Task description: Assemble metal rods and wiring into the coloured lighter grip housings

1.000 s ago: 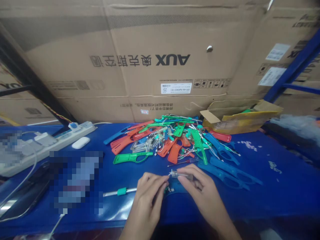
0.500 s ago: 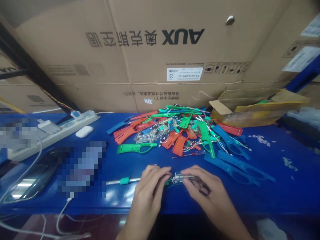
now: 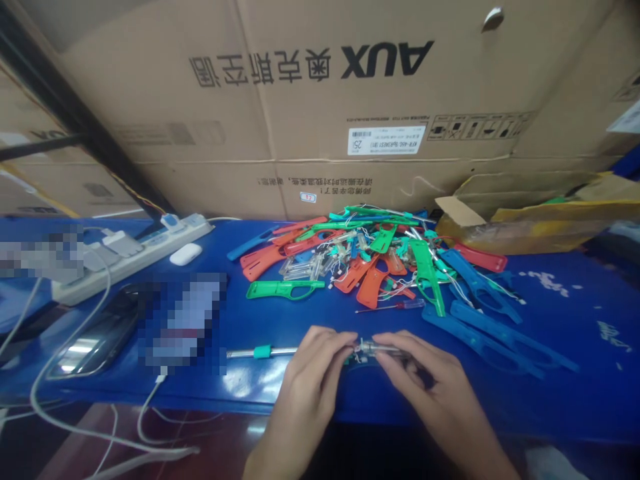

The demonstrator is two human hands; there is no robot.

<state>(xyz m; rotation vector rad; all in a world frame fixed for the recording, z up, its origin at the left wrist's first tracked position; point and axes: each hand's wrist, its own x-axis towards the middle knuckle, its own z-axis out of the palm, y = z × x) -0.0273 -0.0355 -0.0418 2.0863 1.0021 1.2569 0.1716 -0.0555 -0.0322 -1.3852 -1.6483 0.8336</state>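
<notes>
Just above the table's front part, my left hand [image 3: 311,377] is closed, thumb and fingertips pinching at the small white and metal parts at the end of a clear lighter tank [image 3: 371,347]. My right hand [image 3: 434,373] grips that tank from the other side, its fingers covering most of the body. A thin metal lighter tube [image 3: 287,351] with a teal collar [image 3: 262,351] sticks out leftward from behind my left hand. Whether the tube joins the tank is hidden by the fingers. Behind the hands lies a screwdriver [image 3: 393,307] with a clear reddish handle.
A heap of red, green and blue lighter shells, such as this green one [image 3: 285,290], covers the blue table's [image 3: 200,393] middle. A power strip [image 3: 135,257], phone [image 3: 190,320] and dark glossy object [image 3: 103,330] lie left. An open carton [image 3: 530,227] stands back right.
The whole view has shifted, so the table and things appear farther right. Both hands keep their hold, the fingertips moving only slightly at the tank's end.
</notes>
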